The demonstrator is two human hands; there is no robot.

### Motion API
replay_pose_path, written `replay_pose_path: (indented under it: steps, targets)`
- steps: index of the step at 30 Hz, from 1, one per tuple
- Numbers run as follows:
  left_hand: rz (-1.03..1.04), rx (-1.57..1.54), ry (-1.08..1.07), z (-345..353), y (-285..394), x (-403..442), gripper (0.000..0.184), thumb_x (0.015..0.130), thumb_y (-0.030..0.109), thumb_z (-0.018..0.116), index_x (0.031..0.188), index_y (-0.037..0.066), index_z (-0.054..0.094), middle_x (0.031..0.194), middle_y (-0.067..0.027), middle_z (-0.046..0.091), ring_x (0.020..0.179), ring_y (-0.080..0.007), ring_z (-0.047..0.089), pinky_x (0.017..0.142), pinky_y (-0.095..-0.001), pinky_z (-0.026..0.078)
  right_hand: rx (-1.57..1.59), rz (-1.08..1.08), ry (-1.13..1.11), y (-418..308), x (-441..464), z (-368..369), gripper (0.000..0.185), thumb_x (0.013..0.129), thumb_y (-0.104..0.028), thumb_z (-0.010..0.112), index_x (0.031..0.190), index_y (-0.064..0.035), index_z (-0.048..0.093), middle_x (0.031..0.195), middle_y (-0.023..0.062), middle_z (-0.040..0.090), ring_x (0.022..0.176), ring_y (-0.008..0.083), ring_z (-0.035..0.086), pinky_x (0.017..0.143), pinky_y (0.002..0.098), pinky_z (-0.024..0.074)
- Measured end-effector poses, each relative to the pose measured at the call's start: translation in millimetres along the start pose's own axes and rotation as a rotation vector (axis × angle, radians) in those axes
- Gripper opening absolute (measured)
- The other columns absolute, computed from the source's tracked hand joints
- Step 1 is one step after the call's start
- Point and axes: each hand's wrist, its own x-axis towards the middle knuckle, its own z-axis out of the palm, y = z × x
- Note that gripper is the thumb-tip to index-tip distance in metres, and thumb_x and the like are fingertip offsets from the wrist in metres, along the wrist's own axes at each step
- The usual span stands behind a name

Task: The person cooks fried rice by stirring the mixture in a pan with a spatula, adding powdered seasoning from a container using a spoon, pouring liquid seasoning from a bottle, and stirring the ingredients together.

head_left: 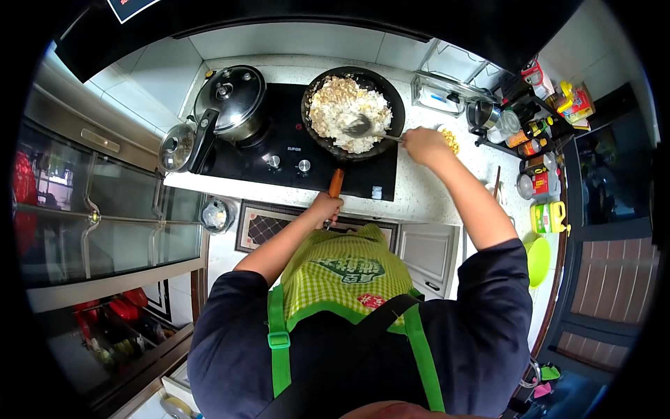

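1. Two bare hands at the cooktop (279, 115), both busy: the left hand (326, 209) closes around the wooden handle (336, 183) of the frying pan (395, 105), its forearm angled inward and low.
2. Over on the other side, the right hand (424, 145) reaches well forward, arm slanting up and inward, fingers wrapped on a metal turner (359, 127).
3. And the turner's head is down in the rice (335, 105), right inside that pan, which sits at the cooktop's right side.
4. Now the lettering: "SUPOR" reads clearly in white on the black glass.
5. Green-checked apron (349, 262) next, with Chinese characters and a red patch (371, 300), the patch's print too small to read.
6. Yellow jug (548, 218) at far right: green label, wording illegible.
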Motion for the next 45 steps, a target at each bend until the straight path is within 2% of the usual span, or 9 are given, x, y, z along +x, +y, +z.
replay_pose_path:
  steps: [5, 7, 15, 17, 21, 24, 31, 37, 45]
  targets:
    - [-0.042, -0.051, -0.042, 41.8, -20.6, -8.8, 0.013, 0.078, 0.008, 0.058, 0.079, 0.004, 0.045, 0.057, -0.0036, 0.045, 0.042, -0.0150, 0.045, 0.038, -0.0320, 0.040, -0.216, -0.003, -0.091, 19.5, -40.1, -25.1, 0.028, 0.085, -0.013, 0.045, 0.100, -0.0027, 0.066, 0.107, 0.0169, 0.064, 0.098, 0.0312, 0.063, 0.081, 0.0411, 0.0515]
    - [-0.034, -0.045, -0.035, 34.4, -19.3, -8.4, 0.013, 0.078, 0.009, 0.058, 0.079, 0.004, 0.045, 0.057, -0.0035, 0.045, 0.043, -0.0148, 0.045, 0.038, -0.0321, 0.040, -0.233, -0.003, -0.058, 9.8, -14.5, -2.2, 0.028, 0.086, -0.014, 0.045, 0.100, -0.0046, 0.067, 0.108, 0.0159, 0.064, 0.098, 0.0309, 0.063, 0.080, 0.0416, 0.0518]
    - [0.007, -0.003, -0.016, 4.3, -5.1, 3.3, 0.015, 0.078, 0.010, 0.059, 0.080, 0.004, 0.045, 0.057, -0.0030, 0.046, 0.044, -0.0142, 0.045, 0.039, -0.0322, 0.040, -0.399, 0.180, 0.114, -5.1, 36.9, -63.4, 0.028, 0.088, -0.018, 0.049, 0.109, -0.0109, 0.066, 0.109, 0.0082, 0.066, 0.100, 0.0272, 0.063, 0.075, 0.0372, 0.0536]
    - [0.010, -0.004, -0.014, 4.4, -1.7, 0.2, 0.016, 0.078, 0.010, 0.060, 0.081, 0.004, 0.045, 0.058, -0.0027, 0.046, 0.043, -0.0137, 0.045, 0.039, -0.0320, 0.041, -0.366, 0.163, 0.184, -16.3, 58.7, -49.2, 0.025, 0.086, -0.018, 0.051, 0.105, -0.0105, 0.067, 0.106, 0.0088, 0.066, 0.097, 0.0271, 0.065, 0.074, 0.0377, 0.0540]
    - [0.010, -0.019, -0.003, 3.5, -2.7, -0.4, 0.017, 0.078, 0.010, 0.060, 0.082, 0.004, 0.045, 0.057, -0.0024, 0.046, 0.043, -0.0133, 0.045, 0.039, -0.0318, 0.042, -0.526, -0.181, 0.273, -20.2, 70.1, -22.6, 0.018, 0.080, -0.015, 0.058, 0.092, -0.0117, 0.071, 0.096, 0.0073, 0.069, 0.088, 0.0255, 0.067, 0.064, 0.0401, 0.0543]
    - [0.006, 0.026, -0.006, 4.4, -9.0, 5.3, 0.018, 0.078, 0.011, 0.061, 0.082, 0.004, 0.045, 0.057, -0.0025, 0.046, 0.043, -0.0133, 0.046, 0.038, -0.0315, 0.042, -0.454, -0.104, 0.260, -11.5, 19.3, -58.4, 0.019, 0.083, -0.014, 0.054, 0.091, -0.0097, 0.071, 0.096, 0.0112, 0.069, 0.088, 0.0270, 0.067, 0.071, 0.0361, 0.0540]
    - [0.013, 0.027, -0.034, -1.7, -3.9, 2.8, 0.017, 0.078, 0.010, 0.060, 0.084, 0.003, 0.046, 0.057, -0.0028, 0.047, 0.041, -0.0134, 0.046, 0.037, -0.0314, 0.042, -0.470, -0.065, 0.007, 9.1, 0.5, -53.6, 0.025, 0.084, -0.014, 0.050, 0.100, -0.0065, 0.067, 0.103, 0.0132, 0.067, 0.096, 0.0290, 0.065, 0.076, 0.0397, 0.0533]
    - [-0.001, 0.026, -0.028, -1.2, 0.2, -3.5, 0.015, 0.078, 0.010, 0.060, 0.082, 0.003, 0.047, 0.055, -0.0027, 0.046, 0.039, -0.0138, 0.045, 0.036, -0.0311, 0.041, -0.035, -0.001, 0.186, 4.2, 55.1, 22.9, 0.027, 0.086, -0.015, 0.045, 0.101, -0.0047, 0.065, 0.097, 0.0172, 0.067, 0.090, 0.0311, 0.066, 0.076, 0.0398, 0.0533]
    - [0.002, -0.001, -0.027, -0.9, 0.5, -8.6, 0.014, 0.077, 0.009, 0.059, 0.079, 0.004, 0.046, 0.054, -0.0022, 0.045, 0.039, -0.0130, 0.044, 0.036, -0.0306, 0.040, -0.394, -0.100, 0.396, 11.0, 15.6, 4.4, 0.042, 0.086, -0.013, 0.044, 0.127, -0.0099, 0.053, 0.083, 0.0119, 0.067, 0.075, 0.0231, 0.067, 0.062, 0.0346, 0.0535]
